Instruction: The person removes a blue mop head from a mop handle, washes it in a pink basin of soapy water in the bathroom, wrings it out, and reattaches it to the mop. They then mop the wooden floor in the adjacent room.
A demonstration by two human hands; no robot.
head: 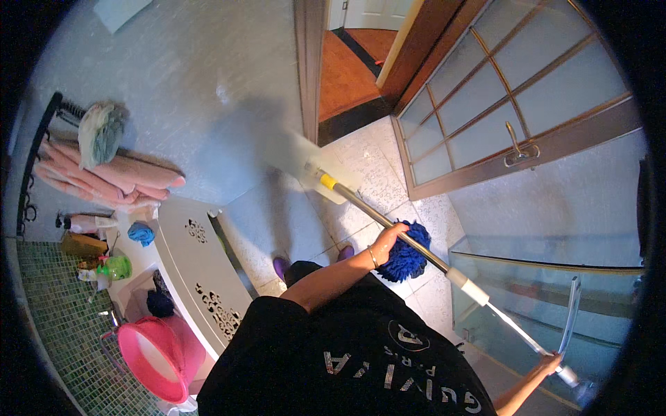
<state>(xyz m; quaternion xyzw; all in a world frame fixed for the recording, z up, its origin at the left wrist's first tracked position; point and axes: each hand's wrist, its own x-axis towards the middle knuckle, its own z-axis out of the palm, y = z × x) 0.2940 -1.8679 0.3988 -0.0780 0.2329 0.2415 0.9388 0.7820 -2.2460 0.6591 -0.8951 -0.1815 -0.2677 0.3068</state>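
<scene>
My left hand (386,243) is closed around the metal section of a telescopic mop pole (364,204), with a bracelet at the wrist. Farther down to the right, my right hand (550,362) grips the thin lower section of the same pole, below its white grip sleeve (466,286). A yellow collar (328,181) sits at the upper end, where a pale flat mop head (333,193) is blurred. Behind the pole and my left hand shows a dark blue chenille mop pad (408,260); whether it rests on the floor cannot be told.
A pink bucket (192,346) stands at the washbasin on the left, near a green bottle (119,267) and a blue cloth (140,234). Pink towels (112,174) hang above. A glazed door (468,125) stands ajar at upper right; a glass shower panel (520,296) is below it.
</scene>
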